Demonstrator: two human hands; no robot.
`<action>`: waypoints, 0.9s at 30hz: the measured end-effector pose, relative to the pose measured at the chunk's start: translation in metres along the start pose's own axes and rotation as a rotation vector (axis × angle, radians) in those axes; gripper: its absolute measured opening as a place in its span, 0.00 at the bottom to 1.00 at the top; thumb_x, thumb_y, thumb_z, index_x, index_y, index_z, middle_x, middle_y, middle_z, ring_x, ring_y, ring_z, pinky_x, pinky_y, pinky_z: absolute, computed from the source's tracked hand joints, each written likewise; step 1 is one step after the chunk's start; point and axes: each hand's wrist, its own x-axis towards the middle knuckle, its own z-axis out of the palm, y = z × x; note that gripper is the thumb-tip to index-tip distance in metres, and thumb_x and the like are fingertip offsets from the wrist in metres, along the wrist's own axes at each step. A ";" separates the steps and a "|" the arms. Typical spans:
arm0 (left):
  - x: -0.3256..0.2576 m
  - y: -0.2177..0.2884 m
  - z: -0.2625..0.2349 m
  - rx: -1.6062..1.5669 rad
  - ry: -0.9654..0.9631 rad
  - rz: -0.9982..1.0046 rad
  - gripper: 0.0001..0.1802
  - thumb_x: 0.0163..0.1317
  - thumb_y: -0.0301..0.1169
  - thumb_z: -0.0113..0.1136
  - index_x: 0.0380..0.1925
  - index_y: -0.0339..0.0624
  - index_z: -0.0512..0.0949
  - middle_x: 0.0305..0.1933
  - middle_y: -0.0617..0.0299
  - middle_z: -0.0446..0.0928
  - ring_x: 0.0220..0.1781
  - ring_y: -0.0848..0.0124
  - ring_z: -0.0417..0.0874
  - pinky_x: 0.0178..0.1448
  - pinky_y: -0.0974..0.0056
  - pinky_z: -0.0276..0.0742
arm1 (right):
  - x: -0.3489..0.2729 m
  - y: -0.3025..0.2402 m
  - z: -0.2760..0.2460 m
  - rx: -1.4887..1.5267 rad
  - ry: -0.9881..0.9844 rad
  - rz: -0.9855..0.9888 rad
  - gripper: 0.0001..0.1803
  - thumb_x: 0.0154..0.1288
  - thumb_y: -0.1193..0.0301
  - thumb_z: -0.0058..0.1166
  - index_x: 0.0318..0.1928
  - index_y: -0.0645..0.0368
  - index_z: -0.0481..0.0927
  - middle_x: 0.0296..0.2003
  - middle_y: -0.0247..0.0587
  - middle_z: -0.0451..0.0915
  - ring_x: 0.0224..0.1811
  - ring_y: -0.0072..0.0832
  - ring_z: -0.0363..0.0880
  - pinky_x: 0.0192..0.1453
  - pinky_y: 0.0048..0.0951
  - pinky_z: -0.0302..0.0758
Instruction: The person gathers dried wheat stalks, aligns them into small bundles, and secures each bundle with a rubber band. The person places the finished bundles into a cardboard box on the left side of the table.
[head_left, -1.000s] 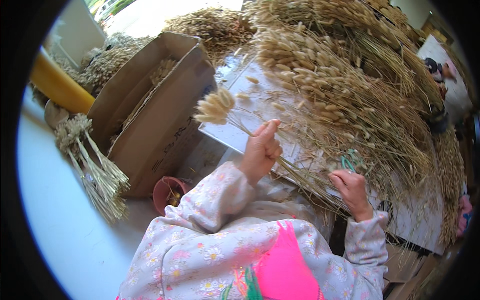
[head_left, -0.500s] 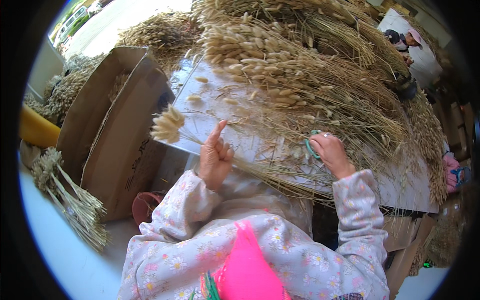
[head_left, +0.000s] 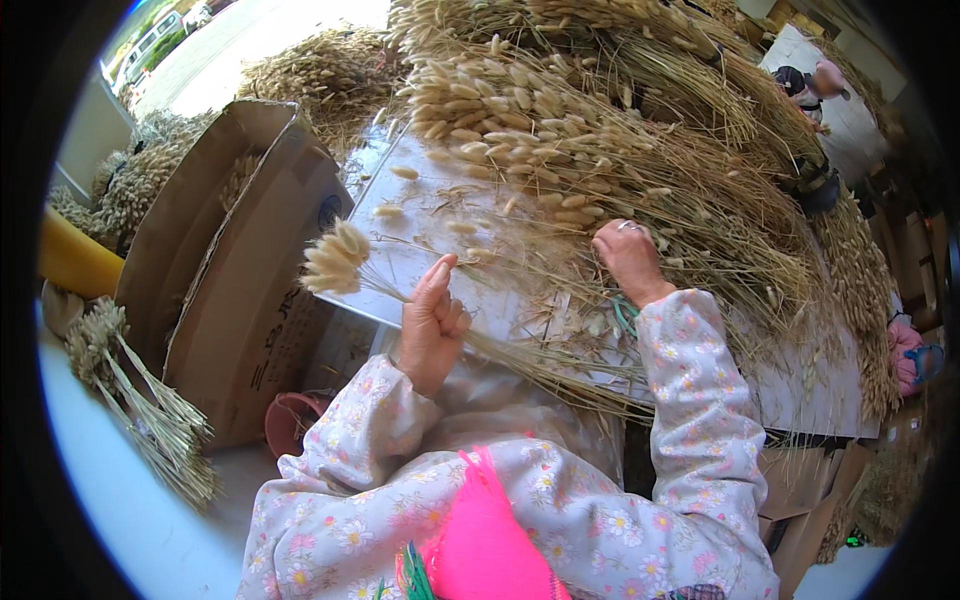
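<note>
My left hand point(head_left: 432, 330) is closed round a small bunch of dried bunny-tail grass point(head_left: 338, 258). Its fluffy heads point left, and its long stems run right, over the table's near edge. The left index finger points up. My right hand point(head_left: 632, 258) is at the near edge of a large pile of the same grass point(head_left: 560, 130), fingers curled down; what they pinch, if anything, is hidden. Just below the right wrist lies a green looped handle point(head_left: 624, 314); the rest of that tool cannot be made out.
Loose heads and stem scraps litter the white table point(head_left: 415, 185). A cardboard box point(head_left: 250, 270) stands at the left, a tied bundle of pale dried stems point(head_left: 150, 400) beside it. A red bucket point(head_left: 290, 422) sits below. Another person point(head_left: 808, 88) is at the far right.
My right hand has let go of the green-handled tool and moved up and left to the pile's edge. The left hand still holds the bunch, almost in place.
</note>
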 end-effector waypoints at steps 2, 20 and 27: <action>0.001 0.000 0.001 -0.003 -0.021 0.004 0.16 0.66 0.33 0.59 0.52 0.47 0.75 0.13 0.77 0.48 0.13 0.82 0.45 0.20 0.71 0.45 | -0.001 0.005 -0.009 0.122 0.095 0.078 0.06 0.61 0.66 0.59 0.35 0.53 0.81 0.32 0.35 0.81 0.39 0.35 0.80 0.47 0.39 0.73; 0.003 -0.004 0.004 0.021 -0.035 0.017 0.17 0.67 0.32 0.56 0.55 0.47 0.72 0.13 0.77 0.48 0.13 0.82 0.46 0.20 0.72 0.45 | 0.009 -0.032 -0.046 -0.356 0.310 -0.207 0.01 0.61 0.74 0.52 0.34 0.54 0.76 0.24 0.34 0.80 0.33 0.29 0.82 0.57 0.40 0.72; 0.002 -0.005 0.010 0.063 -0.042 0.037 0.24 0.68 0.33 0.54 0.63 0.43 0.67 0.13 0.76 0.48 0.13 0.83 0.46 0.20 0.72 0.46 | -0.010 -0.089 -0.055 -0.257 0.334 -0.251 0.03 0.57 0.72 0.51 0.32 0.54 0.78 0.25 0.33 0.78 0.32 0.30 0.78 0.48 0.37 0.71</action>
